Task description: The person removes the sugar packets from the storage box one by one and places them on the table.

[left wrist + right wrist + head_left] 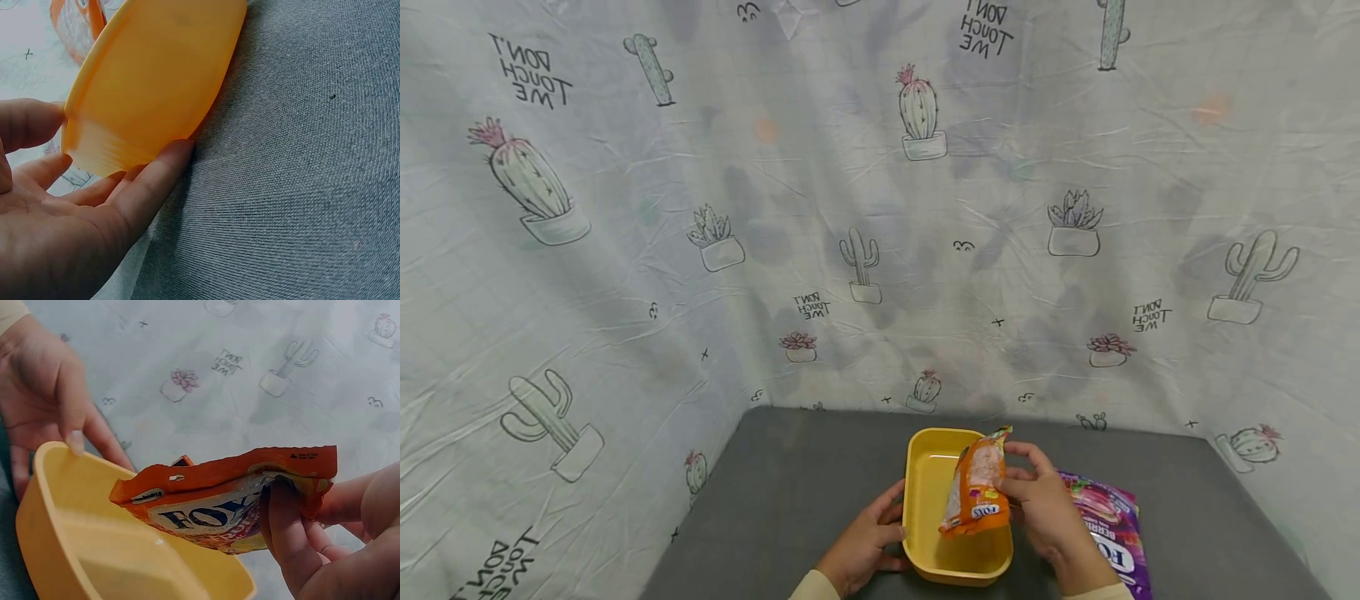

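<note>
A yellow plastic tub [931, 542] stands on the grey surface, and my left hand [867, 536] rests against its left side. In the left wrist view, the left fingers [153, 187] spread along the outer wall, with the thumb at the rim. My right hand [1041, 498] grips the right side of an orange FOX'S candy bag [983, 487], tilted over the tub's right half. The right wrist view shows the orange bag's crimped edge [300, 461] uppermost and the right fingertips [284, 519] pressed into its side; part of the right hand is hidden behind the bag.
A purple FOX'S berries bag [1108, 525] lies flat right of the tub, partly covered by the right forearm. The grey tabletop [775, 500] ends against a pale curtain [985, 292] printed with cacti, at the back and both sides.
</note>
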Demonstrator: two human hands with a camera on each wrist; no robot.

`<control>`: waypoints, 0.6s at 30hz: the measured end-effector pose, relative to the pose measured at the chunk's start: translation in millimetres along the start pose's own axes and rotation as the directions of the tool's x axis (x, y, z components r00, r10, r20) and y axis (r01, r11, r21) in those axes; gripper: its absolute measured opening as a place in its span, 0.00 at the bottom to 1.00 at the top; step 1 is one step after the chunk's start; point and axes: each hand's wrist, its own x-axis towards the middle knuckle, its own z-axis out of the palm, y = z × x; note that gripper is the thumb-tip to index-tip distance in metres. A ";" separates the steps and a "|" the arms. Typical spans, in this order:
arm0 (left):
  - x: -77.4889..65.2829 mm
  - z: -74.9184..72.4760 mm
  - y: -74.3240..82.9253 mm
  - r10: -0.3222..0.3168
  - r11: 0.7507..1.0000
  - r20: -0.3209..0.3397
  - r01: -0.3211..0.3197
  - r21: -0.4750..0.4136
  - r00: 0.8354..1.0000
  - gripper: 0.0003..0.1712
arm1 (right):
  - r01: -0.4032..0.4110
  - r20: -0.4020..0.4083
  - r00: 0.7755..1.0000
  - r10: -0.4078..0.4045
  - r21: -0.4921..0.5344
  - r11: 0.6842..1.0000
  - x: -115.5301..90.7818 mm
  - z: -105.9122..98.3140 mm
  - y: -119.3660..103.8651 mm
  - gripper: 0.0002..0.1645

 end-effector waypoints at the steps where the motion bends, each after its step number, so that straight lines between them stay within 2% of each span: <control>1: -0.2 0.2 0.3 0.000 1.000 -0.001 0.000 0.001 1.000 0.45 | 0.000 -0.004 1.000 0.000 0.006 1.000 -0.5 -0.9 -1.3 0.32; 18: -1.1 -1.1 0.0 0.005 1.000 0.019 -0.005 -0.011 1.000 0.43 | 0.050 0.025 0.998 -0.051 0.051 0.997 -11.3 -15.6 -23.5 0.34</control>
